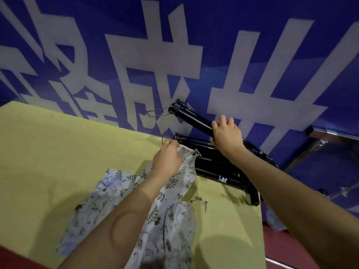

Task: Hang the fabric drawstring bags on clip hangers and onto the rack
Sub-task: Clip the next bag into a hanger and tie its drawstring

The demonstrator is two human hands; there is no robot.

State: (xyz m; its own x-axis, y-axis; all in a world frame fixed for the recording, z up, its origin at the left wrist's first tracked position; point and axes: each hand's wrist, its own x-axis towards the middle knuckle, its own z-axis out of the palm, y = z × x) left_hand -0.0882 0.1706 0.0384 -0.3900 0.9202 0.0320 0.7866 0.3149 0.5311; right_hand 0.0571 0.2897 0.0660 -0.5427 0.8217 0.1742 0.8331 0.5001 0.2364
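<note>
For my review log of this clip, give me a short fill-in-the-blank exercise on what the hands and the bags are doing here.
1. The right hand grips a ____ tube of the folded rack.
2. The left hand pinches the top edge of a leaf-print drawstring bag, so it is the ____ hand that holds fabric.
3. The other bags lie on a ____ tabletop.
4. The loose metal clips lie on the table to the ____ of the bags.

Missing words: black; left; yellow; right
</note>
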